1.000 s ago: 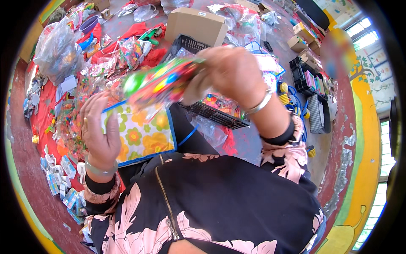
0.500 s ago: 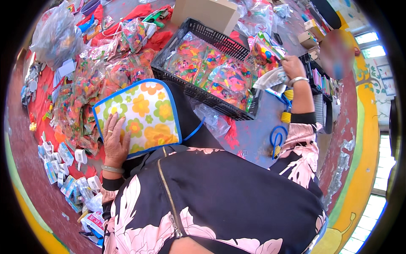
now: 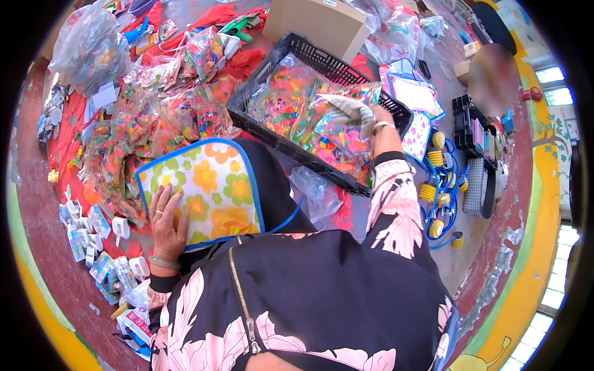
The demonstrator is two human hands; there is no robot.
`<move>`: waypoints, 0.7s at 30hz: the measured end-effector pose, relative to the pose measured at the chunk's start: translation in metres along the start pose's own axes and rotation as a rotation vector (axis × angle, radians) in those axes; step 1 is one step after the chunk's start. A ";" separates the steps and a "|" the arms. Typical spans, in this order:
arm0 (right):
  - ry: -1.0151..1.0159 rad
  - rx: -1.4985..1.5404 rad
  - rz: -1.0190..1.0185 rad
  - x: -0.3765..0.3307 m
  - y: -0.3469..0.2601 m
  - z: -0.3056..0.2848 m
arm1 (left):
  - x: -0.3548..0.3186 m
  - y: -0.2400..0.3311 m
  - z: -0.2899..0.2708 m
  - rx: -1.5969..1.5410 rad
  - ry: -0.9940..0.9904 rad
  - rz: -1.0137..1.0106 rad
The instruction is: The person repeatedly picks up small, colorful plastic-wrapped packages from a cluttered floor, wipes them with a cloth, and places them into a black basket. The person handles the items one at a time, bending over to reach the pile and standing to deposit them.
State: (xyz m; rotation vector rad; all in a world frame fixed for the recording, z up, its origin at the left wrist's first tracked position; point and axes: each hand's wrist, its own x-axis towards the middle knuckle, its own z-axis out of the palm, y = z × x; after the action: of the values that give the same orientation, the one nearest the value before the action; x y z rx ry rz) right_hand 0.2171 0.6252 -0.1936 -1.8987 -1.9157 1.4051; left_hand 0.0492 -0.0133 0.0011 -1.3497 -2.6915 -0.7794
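Observation:
My left hand (image 3: 167, 216), a ring on one finger, lies with its fingers outstretched on a flowered, blue-edged bib (image 3: 207, 176) spread over my lap. From the bib's right corner runs a blue tie (image 3: 292, 217). Over the right end of a black plastic crate (image 3: 297, 147), my right hand (image 3: 382, 119) is closed around a grey striped cloth (image 3: 349, 111). The crate holds clear packets of colourful pieces (image 3: 284, 93). A packet is partly under the cloth; whether my right fingers also grip it is hidden.
Many similar packets (image 3: 133, 130) are heaped at left on red sheeting. White-handled items (image 3: 120, 229) lie nearer. A cardboard box (image 3: 315, 25) stands behind the crate. Right of it are more bibs (image 3: 414, 93), yellow-and-blue tubing (image 3: 436, 195), a small black crate (image 3: 470, 127) and a person (image 3: 494, 80).
My right hand has swung left with the cloth, from beyond the crate's right side to over its contents. The bibs and tubing at right now show more. My left hand stays on the bib.

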 end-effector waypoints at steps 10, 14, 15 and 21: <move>-0.267 -1.074 -0.332 -0.040 0.046 0.004 | 0.005 0.000 0.003 0.005 -0.003 0.025; -0.658 -0.333 -0.599 -0.171 -0.040 0.008 | -0.002 0.001 0.006 0.005 0.024 0.024; -0.526 -0.685 -1.464 -0.202 -0.056 0.004 | 0.000 0.001 0.005 -0.011 0.025 0.038; -0.702 -0.607 -0.962 -0.385 -0.112 0.066 | -0.006 0.009 0.010 0.025 0.034 0.018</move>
State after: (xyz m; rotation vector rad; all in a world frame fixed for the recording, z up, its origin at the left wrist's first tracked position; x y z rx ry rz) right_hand 0.1762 0.2935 0.0380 -0.2506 -3.1618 1.2588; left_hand 0.0611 -0.0086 -0.0053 -1.3411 -2.6505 -0.7576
